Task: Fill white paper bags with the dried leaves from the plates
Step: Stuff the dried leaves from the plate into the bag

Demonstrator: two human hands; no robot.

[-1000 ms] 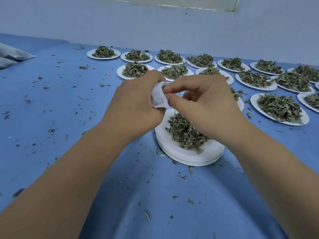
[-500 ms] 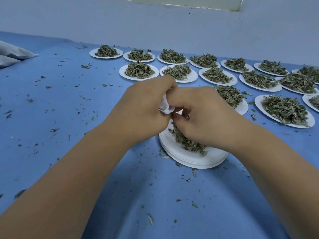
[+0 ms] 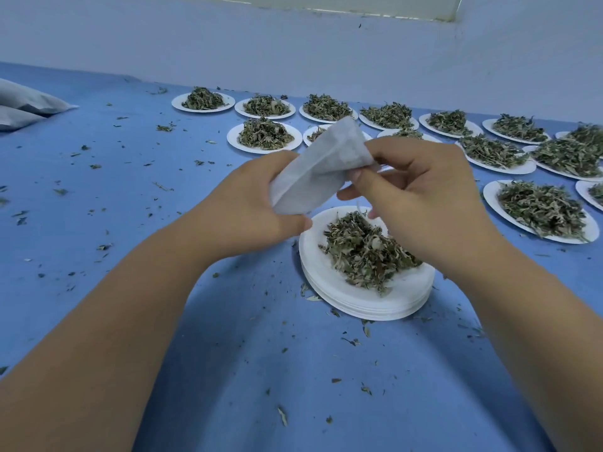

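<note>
paper bag, its mouth indistinct

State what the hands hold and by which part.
One white paper bag: the left hand grips its lower end, and the right hand pinches its upper right edge.

Soft, even, cool light gives a bluish cast to the white wall and the blue table cover. A pale bright strip runs along the top edge. Shadows are faint and diffuse: a darker patch on the cover between the left forearm and right forearm, and a thin one under the stack of plates. The white paper bag looks slightly soft. The wide lens bows the far table edge and swells the 2 forearms at the lower corners.
</note>
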